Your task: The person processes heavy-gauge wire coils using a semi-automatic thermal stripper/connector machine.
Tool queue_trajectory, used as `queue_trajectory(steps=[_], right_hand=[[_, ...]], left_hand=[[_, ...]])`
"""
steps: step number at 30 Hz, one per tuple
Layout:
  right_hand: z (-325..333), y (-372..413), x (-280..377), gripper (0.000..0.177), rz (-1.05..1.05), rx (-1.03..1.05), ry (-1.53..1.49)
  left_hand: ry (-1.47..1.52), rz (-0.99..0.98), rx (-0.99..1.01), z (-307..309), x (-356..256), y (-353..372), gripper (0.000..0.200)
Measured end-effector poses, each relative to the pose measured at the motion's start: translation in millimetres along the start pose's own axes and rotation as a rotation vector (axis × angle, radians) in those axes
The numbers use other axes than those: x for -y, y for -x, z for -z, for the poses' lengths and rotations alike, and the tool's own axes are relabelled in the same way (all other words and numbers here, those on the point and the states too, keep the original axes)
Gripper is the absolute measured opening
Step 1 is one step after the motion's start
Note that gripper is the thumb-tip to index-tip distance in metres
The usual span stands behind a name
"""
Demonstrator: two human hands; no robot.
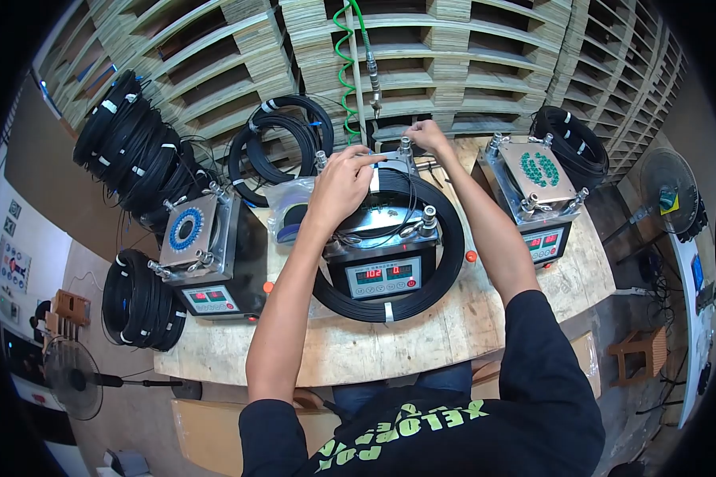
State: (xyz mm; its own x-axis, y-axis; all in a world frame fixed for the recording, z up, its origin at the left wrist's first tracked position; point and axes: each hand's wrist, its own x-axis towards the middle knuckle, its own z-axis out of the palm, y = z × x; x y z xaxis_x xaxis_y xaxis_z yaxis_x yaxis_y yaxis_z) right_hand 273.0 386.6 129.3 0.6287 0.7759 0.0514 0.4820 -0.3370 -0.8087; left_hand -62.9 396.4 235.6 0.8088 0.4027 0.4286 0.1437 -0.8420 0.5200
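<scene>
A coil of black cable (451,238) hangs around the middle machine (383,274), whose front panel has lit red digits. My left hand (342,184) is over the coil's far left side, at the machine's top. Its index finger points right and the other fingers are bent; what lies under them is hidden. Beyond the machine's right rear post (406,146), my right hand (428,137) is closed, with its fingers drawn together. Anything in it is too small to make out. White ties (388,312) bind the coil.
On the left is a machine with a blue ring of parts (185,229); on the right, one with green parts (539,169). Black cable coils (139,151) are stacked at the left. A green air hose (364,32) hangs before wooden pallets (501,48). A fan (667,187) stands right.
</scene>
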Motion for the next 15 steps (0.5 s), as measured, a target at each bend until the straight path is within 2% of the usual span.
queue_trajectory(steps=[1, 4, 7, 8, 10, 15], right_hand=[[2.3, 7.7, 16.4, 0.047, -0.099, -0.062, 0.202], [8.2, 31.9, 47.5, 0.053, -0.191, -0.131, 0.316], [25.0, 54.2, 49.6, 0.053, -0.156, 0.109, -0.256], [30.1, 58.0, 42.5, 0.047, -0.083, 0.253, -0.483], [44.0, 77.8, 46.1, 0.039, 0.036, 0.402, -0.687], [37.9, 63.1, 31.0, 0.038, 0.078, 0.319, -0.487]], left_hand=[[-0.001, -0.004, -0.002, -0.1, 0.8, -0.5, 0.038], [-0.015, -0.025, -0.018, -2.3, 4.8, -0.5, 0.038], [-0.023, -0.042, -0.036, -2.9, 5.7, 0.2, 0.038], [-0.011, -0.035, -0.023, -2.0, 5.2, -0.6, 0.038], [-0.004, -0.027, -0.013, -1.3, 5.5, -0.6, 0.039], [-0.007, -0.025, -0.024, -1.6, 5.1, -0.2, 0.039]])
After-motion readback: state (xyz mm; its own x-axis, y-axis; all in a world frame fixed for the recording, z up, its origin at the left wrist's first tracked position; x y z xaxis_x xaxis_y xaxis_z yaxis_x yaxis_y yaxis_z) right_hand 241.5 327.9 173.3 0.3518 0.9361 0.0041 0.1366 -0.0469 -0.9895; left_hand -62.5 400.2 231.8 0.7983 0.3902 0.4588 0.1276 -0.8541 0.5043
